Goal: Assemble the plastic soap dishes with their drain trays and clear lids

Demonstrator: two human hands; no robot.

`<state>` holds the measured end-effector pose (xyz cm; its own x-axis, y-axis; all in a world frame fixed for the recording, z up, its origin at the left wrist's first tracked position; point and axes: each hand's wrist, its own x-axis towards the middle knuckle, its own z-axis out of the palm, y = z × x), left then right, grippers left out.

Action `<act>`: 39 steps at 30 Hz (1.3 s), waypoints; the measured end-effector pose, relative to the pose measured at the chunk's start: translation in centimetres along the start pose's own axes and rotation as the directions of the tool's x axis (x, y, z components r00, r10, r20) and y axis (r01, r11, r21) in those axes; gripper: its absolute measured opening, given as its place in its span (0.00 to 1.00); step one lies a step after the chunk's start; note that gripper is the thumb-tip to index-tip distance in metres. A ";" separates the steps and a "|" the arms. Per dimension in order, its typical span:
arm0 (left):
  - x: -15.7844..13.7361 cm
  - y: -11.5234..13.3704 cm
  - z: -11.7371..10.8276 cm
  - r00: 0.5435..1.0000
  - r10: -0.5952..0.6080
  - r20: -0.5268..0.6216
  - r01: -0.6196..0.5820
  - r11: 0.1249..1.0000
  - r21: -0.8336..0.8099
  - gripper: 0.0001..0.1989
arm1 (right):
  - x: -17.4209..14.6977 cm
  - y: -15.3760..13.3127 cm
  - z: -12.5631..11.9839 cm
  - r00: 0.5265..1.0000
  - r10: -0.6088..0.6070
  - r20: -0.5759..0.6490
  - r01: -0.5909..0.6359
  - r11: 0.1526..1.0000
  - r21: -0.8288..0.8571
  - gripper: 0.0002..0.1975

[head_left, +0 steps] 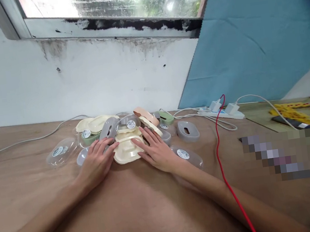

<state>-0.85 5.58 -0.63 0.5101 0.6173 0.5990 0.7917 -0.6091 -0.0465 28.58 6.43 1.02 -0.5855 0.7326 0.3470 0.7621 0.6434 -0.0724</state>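
Observation:
A heap of plastic soap-dish-like parts lies on the brown table. At its left side my left hand (pixel 99 159) rests with fingers stretched, nearest a grey slotted piece (pixel 108 128). My right hand (pixel 157 150) lies spread on the other side, its fingertips touching the pile. Between both hands sits a cream tray (pixel 127 150), at the front of the heap. A clear lid with a round label (pixel 131 124) tops the middle. Behind the right fingers lean a cream piece (pixel 151 125) and a peach piece (pixel 146 116). Parts under my fingers are hidden.
Clear lids lie at left (pixel 61 152) and right (pixel 188 157). A grey slotted piece (pixel 188 131) stands apart. Beyond it are a white power strip (pixel 223 113) and a red cable (pixel 219 153). Yellow items (pixel 294 113) and a blurred-out object (pixel 276 157) lie far right.

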 end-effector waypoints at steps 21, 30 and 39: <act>-2.9 0.6 -3.7 0.935 0.355 0.023 -0.319 0.866 -0.385 0.31 | -5.0 -1.6 -0.3 0.955 -0.276 -0.111 0.297 0.868 0.398 0.40; -2.8 -6.5 -4.0 0.978 -0.082 0.190 0.110 0.984 -0.143 0.34 | -5.1 -2.7 -0.9 0.947 -0.317 -0.054 0.304 0.829 0.469 0.50; -2.6 -5.4 -4.2 0.980 -0.007 0.200 0.051 0.975 -0.217 0.32 | -4.9 -1.9 -0.7 0.972 -0.230 -0.049 0.228 0.871 0.434 0.47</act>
<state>-7.85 5.11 1.43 0.5612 0.7087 0.4274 0.7251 -0.6700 0.1589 30.20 1.44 0.06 -0.7310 0.5531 0.3997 0.4104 0.8243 -0.3900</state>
